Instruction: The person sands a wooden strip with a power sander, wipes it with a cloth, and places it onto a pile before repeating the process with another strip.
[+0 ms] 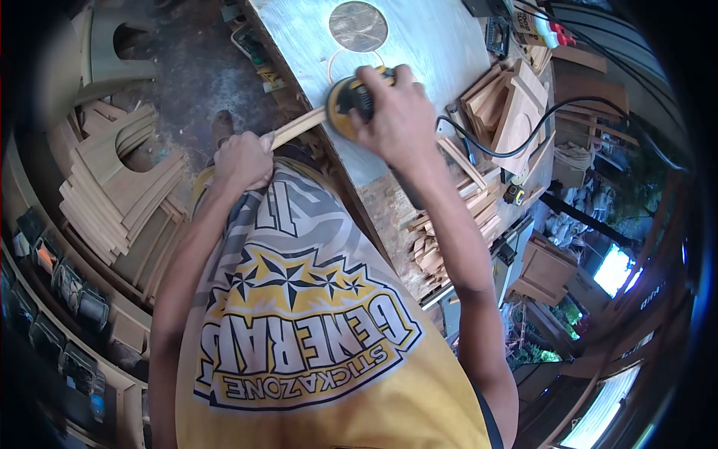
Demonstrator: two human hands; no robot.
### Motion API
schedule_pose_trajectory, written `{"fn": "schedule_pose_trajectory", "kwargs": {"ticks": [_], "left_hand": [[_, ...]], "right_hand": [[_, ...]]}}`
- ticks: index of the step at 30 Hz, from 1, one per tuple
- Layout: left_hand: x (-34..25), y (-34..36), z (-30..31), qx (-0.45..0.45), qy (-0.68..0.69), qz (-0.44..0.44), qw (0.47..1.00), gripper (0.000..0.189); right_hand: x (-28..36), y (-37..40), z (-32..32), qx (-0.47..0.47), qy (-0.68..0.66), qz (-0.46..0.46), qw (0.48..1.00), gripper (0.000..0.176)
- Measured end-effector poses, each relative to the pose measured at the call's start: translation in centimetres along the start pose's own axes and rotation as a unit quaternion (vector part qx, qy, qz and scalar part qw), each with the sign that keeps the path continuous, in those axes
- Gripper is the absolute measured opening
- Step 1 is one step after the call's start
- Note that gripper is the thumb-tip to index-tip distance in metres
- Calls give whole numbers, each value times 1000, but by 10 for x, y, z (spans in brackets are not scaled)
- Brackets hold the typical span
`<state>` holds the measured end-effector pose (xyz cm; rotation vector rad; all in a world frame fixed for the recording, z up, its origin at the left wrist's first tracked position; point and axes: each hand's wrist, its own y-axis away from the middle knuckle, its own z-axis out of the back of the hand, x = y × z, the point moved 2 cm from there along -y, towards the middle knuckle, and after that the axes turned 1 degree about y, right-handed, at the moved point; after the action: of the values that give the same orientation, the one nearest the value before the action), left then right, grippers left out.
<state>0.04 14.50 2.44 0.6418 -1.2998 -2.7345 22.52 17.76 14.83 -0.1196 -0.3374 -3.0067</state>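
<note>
My right hand (400, 120) is wrapped over the top of a yellow and black power sander (345, 101). The sander sits at the near left edge of a pale board (441, 37) on the bench, against the end of a narrow wooden strip (299, 127). Closed around the other end of that strip is my left hand (245, 161), close to my body and off the bench edge. Whether the sander's pad touches the strip or the board is hidden. A round hole (359, 27) shows in the board beyond the sander.
Cut wooden pieces (516, 112) and stacked offcuts (456, 239) lie on the bench to the right. A black cord (538, 135) loops across there. To the left, curved panels (120, 187) are stacked low. A tape measure (514, 194) rests near the right edge.
</note>
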Motion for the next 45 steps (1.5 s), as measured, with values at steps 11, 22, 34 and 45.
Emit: {"fn": "schedule_pose_trajectory", "kwargs": {"ticks": [11,22,34,45], "left_hand": [[-12,-5,-4,-31,-5,-18,999,41],[-19,1,-2,37,1,-32,999,36],[-4,-3,-13,23,-2,-6,1000,34],[-5,8,-11,-24,-49,-18,998,30]], "right_hand": [[31,18,-6,-2,-50,49,998,53],[38,12,-9,-22,-46,81,995,48],[4,13,-8,-33,-41,9,999,45],[-59,17,-8,-48,12,-68,996,56]]}}
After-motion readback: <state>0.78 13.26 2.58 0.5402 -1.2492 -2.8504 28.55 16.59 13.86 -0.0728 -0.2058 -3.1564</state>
